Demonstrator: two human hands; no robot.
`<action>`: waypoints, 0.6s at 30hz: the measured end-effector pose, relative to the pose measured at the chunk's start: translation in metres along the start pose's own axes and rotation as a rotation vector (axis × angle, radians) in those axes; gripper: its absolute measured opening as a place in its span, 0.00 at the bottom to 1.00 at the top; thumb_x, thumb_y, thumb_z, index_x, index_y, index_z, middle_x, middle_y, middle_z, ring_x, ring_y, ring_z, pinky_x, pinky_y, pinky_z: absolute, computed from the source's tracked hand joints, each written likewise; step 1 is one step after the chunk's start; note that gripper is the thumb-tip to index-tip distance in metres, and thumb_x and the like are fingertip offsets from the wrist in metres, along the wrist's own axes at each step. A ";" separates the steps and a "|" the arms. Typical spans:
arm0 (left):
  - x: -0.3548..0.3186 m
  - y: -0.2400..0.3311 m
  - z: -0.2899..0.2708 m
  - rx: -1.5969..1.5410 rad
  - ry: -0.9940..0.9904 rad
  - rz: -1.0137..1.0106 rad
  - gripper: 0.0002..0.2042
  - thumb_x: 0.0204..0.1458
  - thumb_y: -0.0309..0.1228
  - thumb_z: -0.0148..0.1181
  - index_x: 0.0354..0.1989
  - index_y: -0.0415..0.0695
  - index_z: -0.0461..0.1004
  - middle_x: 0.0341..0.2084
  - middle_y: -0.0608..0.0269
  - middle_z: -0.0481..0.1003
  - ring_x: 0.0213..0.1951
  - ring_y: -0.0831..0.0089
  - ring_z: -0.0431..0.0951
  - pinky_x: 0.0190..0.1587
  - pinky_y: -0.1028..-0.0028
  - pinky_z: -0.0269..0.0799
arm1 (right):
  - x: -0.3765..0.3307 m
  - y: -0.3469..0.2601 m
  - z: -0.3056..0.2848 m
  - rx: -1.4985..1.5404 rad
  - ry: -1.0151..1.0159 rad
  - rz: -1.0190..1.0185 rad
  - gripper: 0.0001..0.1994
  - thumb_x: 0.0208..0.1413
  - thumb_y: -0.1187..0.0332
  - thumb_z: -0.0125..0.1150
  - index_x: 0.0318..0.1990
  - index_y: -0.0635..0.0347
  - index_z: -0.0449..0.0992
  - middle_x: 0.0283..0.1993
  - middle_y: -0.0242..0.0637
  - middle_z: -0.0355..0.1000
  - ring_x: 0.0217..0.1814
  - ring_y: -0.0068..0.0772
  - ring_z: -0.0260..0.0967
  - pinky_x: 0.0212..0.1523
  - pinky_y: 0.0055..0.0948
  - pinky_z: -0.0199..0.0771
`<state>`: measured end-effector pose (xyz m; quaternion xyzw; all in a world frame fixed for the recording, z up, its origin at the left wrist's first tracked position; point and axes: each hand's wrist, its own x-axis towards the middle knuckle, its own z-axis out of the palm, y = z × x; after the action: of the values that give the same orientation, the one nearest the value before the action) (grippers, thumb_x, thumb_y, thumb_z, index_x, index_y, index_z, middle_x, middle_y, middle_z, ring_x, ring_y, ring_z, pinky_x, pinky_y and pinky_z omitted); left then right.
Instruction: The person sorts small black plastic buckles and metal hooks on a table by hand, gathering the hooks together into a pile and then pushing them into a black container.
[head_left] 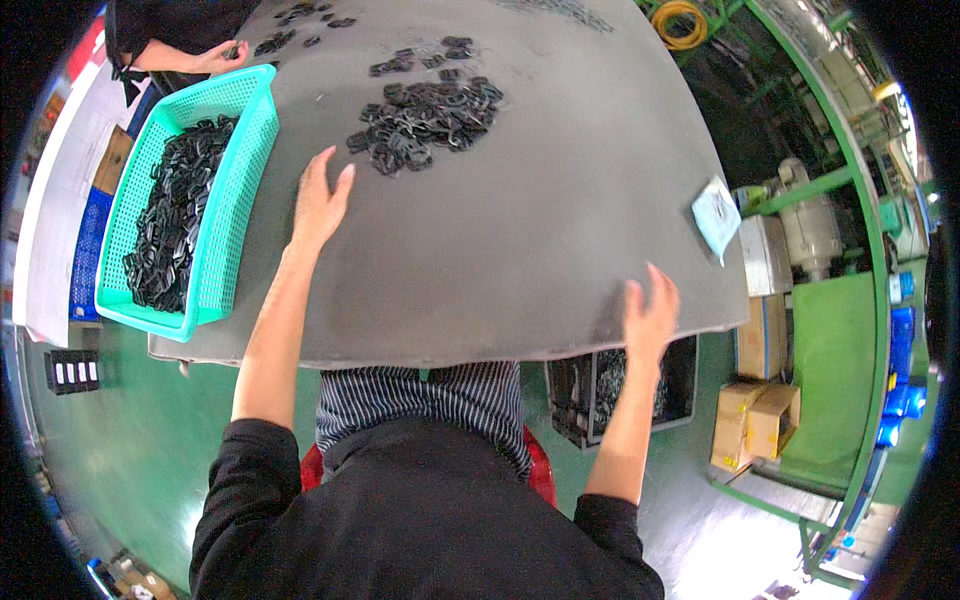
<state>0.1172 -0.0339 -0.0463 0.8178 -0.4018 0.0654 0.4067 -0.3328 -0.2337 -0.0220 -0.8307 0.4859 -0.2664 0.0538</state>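
My left hand is over the table, its fingers apart and holding nothing. Just beyond its fingertips lies a pile of small black buckle-like pieces. Near the table's right front edge, my right hand is also empty, with thumb and fingers spread. The grey table top stretches between both hands. On the left, a turquoise perforated basket holds many similar black pieces.
Another person's hand is beyond the basket, near scattered black pieces. A light-blue packet lies at the table's right edge. Below the front edge stands a dark crate. Cardboard boxes and a green metal frame are at right.
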 end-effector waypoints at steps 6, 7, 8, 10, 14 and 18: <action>0.084 -0.014 0.060 0.163 -0.089 0.026 0.29 0.58 0.47 0.45 0.62 0.41 0.54 0.58 0.43 0.60 0.62 0.52 0.57 0.64 0.56 0.46 | 0.149 -0.145 0.131 0.193 -0.454 -0.321 0.63 0.25 0.41 0.72 0.68 0.53 0.37 0.70 0.52 0.40 0.72 0.56 0.31 0.66 0.59 0.30; 0.092 -0.013 0.063 0.175 -0.112 0.051 0.30 0.58 0.49 0.43 0.62 0.41 0.53 0.58 0.44 0.60 0.62 0.53 0.56 0.64 0.56 0.45 | 0.169 -0.165 0.148 0.190 -0.492 -0.349 0.66 0.23 0.40 0.73 0.68 0.52 0.35 0.70 0.52 0.38 0.73 0.55 0.29 0.66 0.60 0.28; 0.100 -0.007 0.067 0.086 -0.151 0.041 0.33 0.56 0.53 0.43 0.61 0.40 0.55 0.59 0.43 0.59 0.64 0.53 0.54 0.64 0.54 0.43 | 0.184 -0.182 0.165 0.182 -0.538 -0.366 0.68 0.20 0.40 0.74 0.68 0.51 0.34 0.71 0.52 0.36 0.73 0.54 0.27 0.66 0.62 0.25; 0.112 0.009 0.086 0.030 -0.146 0.120 0.31 0.55 0.51 0.46 0.59 0.39 0.57 0.56 0.43 0.63 0.61 0.52 0.59 0.62 0.56 0.50 | 0.201 -0.213 0.181 0.250 -0.599 -0.491 0.70 0.16 0.40 0.75 0.69 0.48 0.34 0.71 0.52 0.35 0.74 0.54 0.26 0.66 0.61 0.23; 0.094 0.037 0.096 -0.401 -0.034 0.085 0.20 0.51 0.37 0.56 0.51 0.41 0.66 0.46 0.48 0.71 0.50 0.57 0.71 0.51 0.64 0.66 | 0.181 -0.251 0.187 0.650 -0.581 -0.614 0.55 0.24 0.61 0.77 0.65 0.48 0.49 0.64 0.47 0.54 0.66 0.51 0.51 0.64 0.47 0.53; 0.075 0.058 0.077 -0.658 -0.052 -0.041 0.12 0.50 0.29 0.59 0.43 0.42 0.72 0.34 0.60 0.77 0.42 0.75 0.74 0.44 0.76 0.68 | 0.166 -0.231 0.174 0.799 -0.395 -0.601 0.30 0.32 0.74 0.69 0.50 0.54 0.69 0.51 0.38 0.70 0.54 0.40 0.67 0.55 0.34 0.66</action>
<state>0.1094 -0.1543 -0.0294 0.6519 -0.3952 -0.0969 0.6399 -0.0024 -0.2818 -0.0251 -0.8823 0.0683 -0.2728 0.3776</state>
